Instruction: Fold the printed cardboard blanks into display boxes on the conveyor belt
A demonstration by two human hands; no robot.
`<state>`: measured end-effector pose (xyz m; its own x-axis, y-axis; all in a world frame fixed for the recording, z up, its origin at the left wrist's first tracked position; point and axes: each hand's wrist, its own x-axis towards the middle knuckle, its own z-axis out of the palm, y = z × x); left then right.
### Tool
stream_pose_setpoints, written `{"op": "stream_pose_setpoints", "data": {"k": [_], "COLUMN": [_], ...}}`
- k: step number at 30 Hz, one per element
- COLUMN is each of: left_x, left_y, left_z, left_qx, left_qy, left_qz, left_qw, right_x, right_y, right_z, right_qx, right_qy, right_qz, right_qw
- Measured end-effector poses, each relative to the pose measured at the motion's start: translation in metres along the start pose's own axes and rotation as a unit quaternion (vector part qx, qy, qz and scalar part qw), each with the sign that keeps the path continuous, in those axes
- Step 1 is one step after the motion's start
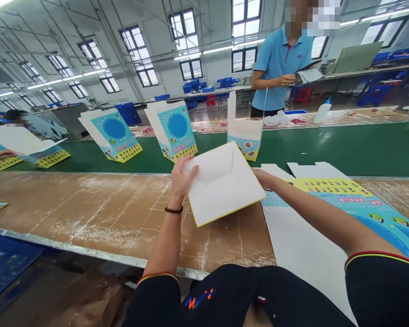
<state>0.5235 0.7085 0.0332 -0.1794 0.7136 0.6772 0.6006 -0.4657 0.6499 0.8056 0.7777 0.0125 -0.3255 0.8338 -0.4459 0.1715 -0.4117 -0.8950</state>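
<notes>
A cardboard box (221,190) is held tilted above the brown-covered table, its plain white, yellow-edged face with folded flaps turned toward me. My left hand (183,178) grips its left edge, the thumb lying near the white face. At the far right side is my right hand (261,178); its fingers are hidden behind the box, and it appears to support that side. Flat printed box sheets (341,200), blue and yellow with white parts, lie under my right forearm.
Beyond the table runs a green conveyor belt (327,141). Open printed boxes stand on it, among them one (177,129) and another (114,134). A co-worker (276,59) in a blue shirt stands across, holding papers. A white squeeze bottle (323,112) stands on the far ledge. Another person's hand (2,156) is at far left.
</notes>
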Motion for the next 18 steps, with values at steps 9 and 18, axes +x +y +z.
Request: {"op": "stream_pose_setpoints", "data": {"k": [9,18], "left_x": [-0.043,-0.09], "left_y": [-0.009,-0.009], "left_z": [-0.038,0.067], "left_qx": [-0.126,-0.142], "left_qy": [0.355,0.02], "left_qz": [0.031,-0.115], "left_qw": [0.926,0.983], "right_x": [-0.098,-0.169], "right_y": [-0.054,-0.096], "right_z": [-0.001,-0.13], "right_qx": [0.146,-0.197], "right_qy": [-0.005,0.435], "right_qz": [-0.236,-0.33], "right_qw": [0.961,0.814]}}
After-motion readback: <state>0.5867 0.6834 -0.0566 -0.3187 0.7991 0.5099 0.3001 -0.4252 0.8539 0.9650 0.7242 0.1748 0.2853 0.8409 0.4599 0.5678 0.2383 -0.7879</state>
